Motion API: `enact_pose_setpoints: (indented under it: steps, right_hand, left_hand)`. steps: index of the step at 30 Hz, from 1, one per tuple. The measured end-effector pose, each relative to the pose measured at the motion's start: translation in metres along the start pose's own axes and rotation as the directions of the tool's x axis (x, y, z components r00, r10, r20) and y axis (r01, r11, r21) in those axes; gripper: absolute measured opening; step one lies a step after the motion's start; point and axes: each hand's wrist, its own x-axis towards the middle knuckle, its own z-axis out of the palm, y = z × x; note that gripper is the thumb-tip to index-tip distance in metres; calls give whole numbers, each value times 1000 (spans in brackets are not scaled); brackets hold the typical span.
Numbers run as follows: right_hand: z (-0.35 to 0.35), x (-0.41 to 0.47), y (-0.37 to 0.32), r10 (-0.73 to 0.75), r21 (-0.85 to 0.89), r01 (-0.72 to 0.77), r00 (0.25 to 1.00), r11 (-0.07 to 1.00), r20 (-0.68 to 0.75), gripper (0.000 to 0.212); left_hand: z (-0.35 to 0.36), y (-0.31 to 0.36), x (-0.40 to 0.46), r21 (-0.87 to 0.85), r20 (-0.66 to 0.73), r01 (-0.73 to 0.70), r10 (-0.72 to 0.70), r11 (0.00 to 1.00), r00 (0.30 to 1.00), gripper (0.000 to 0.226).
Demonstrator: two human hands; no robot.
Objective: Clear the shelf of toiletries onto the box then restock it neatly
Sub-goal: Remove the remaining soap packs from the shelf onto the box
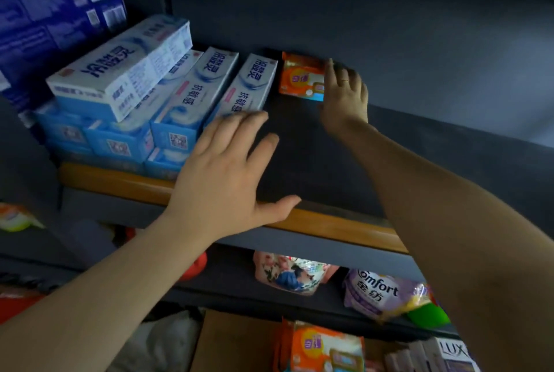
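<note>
An orange packet [301, 77] stands at the back of the dark shelf [314, 155], and my right hand [344, 92] grips its right edge. Left of it, several white-and-blue toothpaste boxes [168, 95] lie stacked in rows. My left hand [227, 167] hovers open with fingers spread over the shelf's front, its fingertips near the end of the rightmost toothpaste box [242, 86]. Below, a cardboard box [236, 341] holds another orange packet [326, 347] and LUX boxes [449, 355].
Dark blue boxes [57, 2] are stacked at the upper left. The shelf has a wooden front lip [329, 224]. On the lower shelf lie a floral pouch [287, 274], a purple Comfort pouch [380, 293] and a green item [428, 316].
</note>
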Motion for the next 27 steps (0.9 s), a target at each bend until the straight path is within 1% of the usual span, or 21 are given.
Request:
enact_pose_setpoints:
  steps: [2, 4, 6, 8, 10, 12, 14, 16, 17, 18, 20, 21, 23, 25, 27]
  right_hand:
    - [2, 6, 0, -9, -90, 0, 995, 996, -99, 59]
    - [4, 7, 1, -37, -138, 15, 987, 990, -157, 44]
    - [7, 4, 5, -52, -121, 40, 994, 992, -99, 40]
    - [3, -5, 11, -33, -55, 31, 999, 998, -43, 38]
    - [-8, -21, 16, -33, 30, 35, 998, 999, -47, 35]
    - [-24, -41, 21, -118, 155, 120, 993, 981, -23, 37]
    - [-48, -64, 24, -243, 303, 225, 970, 926, 22, 41]
    - [-73, -87, 24, -323, 435, 279, 946, 856, 27, 44]
    - [-83, -98, 22, -343, 495, 291, 939, 819, 17, 44]
    - [-93, -111, 19, -347, 549, 289, 938, 784, 2, 44]
    - [-108, -138, 12, -328, 637, 267, 944, 724, -23, 43]
    - [-113, -151, 8, -321, 669, 253, 947, 698, -23, 43]
    - [-119, -178, 1, -327, 738, 210, 945, 642, 16, 43]
    - [-120, -202, -2, -310, 813, 80, 942, 577, 127, 43]
    - [-119, -223, -1, -264, 851, -121, 920, 512, 289, 43]
  left_hand:
    - [0, 0, 0, 4, -3, 3, -3, 1000, 1000, 71]
    - [-1, -1, 0, 12, -10, 5, -5, 1000, 1000, 71]
    - [0, -1, 0, 18, -16, 4, -3, 1000, 1000, 71]
    - [1, -2, 1, 14, -11, 8, -8, 1000, 1000, 72]
    - [0, -1, 1, 11, 12, 13, -13, 1000, 1000, 73]
    - [-2, 0, 1, 11, 56, 28, -28, 1000, 998, 75]
    - [-9, 3, 2, -12, 97, 64, -63, 998, 993, 79]
    - [-24, 9, 7, -150, 100, 154, -140, 977, 985, 83]
    - [-34, 14, 10, -253, 79, 199, -185, 947, 980, 83]
    - [-47, 20, 11, -339, 44, 214, -211, 916, 976, 80]
    - [-76, 34, 10, -427, -22, 187, -217, 885, 976, 70]
    - [-90, 40, 9, -475, -10, 175, -204, 862, 979, 65]
    - [-111, 47, 1, -564, 76, 187, -175, 805, 982, 54]
    - [-124, 48, -8, -601, 157, 211, -145, 771, 977, 46]
    - [-130, 48, -17, -633, 220, 223, -105, 741, 970, 43]
